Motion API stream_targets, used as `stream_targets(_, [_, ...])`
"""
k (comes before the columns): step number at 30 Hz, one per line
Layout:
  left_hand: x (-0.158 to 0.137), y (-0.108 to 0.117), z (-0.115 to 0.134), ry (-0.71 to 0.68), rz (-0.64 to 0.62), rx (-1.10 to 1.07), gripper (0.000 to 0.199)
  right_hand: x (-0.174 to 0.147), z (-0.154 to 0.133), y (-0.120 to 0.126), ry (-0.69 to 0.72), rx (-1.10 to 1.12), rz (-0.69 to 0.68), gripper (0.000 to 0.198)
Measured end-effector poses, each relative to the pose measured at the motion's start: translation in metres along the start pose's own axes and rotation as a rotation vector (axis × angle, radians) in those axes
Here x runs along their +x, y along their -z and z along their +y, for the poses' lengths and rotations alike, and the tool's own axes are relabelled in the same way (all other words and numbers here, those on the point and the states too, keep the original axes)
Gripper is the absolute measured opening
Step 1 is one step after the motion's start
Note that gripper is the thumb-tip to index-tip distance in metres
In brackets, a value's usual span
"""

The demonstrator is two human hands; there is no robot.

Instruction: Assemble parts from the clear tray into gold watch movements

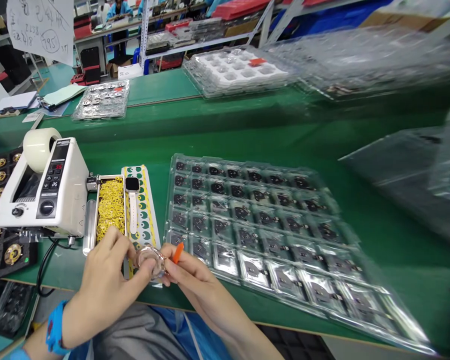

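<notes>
A round rose-gold and clear watch case [152, 260] is held between both hands above the front edge of the bench. My left hand [107, 272], wearing a blue wristband, grips its left side with the thumb laid over the face. On the other side, my right hand [191, 272] pinches the case's rim. An orange pointed tool [178, 253] sticks up between the right fingers; its lower part is hidden. Just behind lie a smartwatch with a pale strap [132, 205], a sheet of yellow and green stickers [146, 210] and a box of small yellow parts [111, 205].
To the right, a clear plastic tray [225, 235] holds dark parts in its pockets. A white tape dispenser [48, 185] stands left, beside a black tray of gold round parts [13, 254]. More trays [234, 67] sit on the raised back ledge. Far off, a person [119, 12] works.
</notes>
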State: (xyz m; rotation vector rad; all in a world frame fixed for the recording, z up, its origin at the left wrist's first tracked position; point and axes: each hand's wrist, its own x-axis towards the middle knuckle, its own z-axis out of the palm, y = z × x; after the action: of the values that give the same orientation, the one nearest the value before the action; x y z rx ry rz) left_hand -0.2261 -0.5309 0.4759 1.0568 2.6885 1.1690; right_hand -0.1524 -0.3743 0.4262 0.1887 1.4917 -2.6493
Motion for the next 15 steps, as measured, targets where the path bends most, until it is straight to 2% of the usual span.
stream_targets(3, [-0.002,0.009,-0.003,-0.028,0.162,0.153,0.014,-0.002,-0.001,0.002,-0.008,0.033,0.004,0.040])
stream_targets(6, [-0.003,0.015,-0.004,-0.125,0.236,0.007,0.010,-0.003,-0.004,0.002,-0.027,0.058,0.014,0.038])
stream_targets(10, [0.000,0.003,-0.006,-0.283,0.095,-0.250,0.011,-0.005,-0.003,-0.003,-0.036,0.042,0.029,0.038])
stream_targets(15, [-0.003,-0.012,-0.008,-0.272,-0.099,-0.445,0.036,-0.023,0.011,0.000,-0.165,0.027,0.127,0.041])
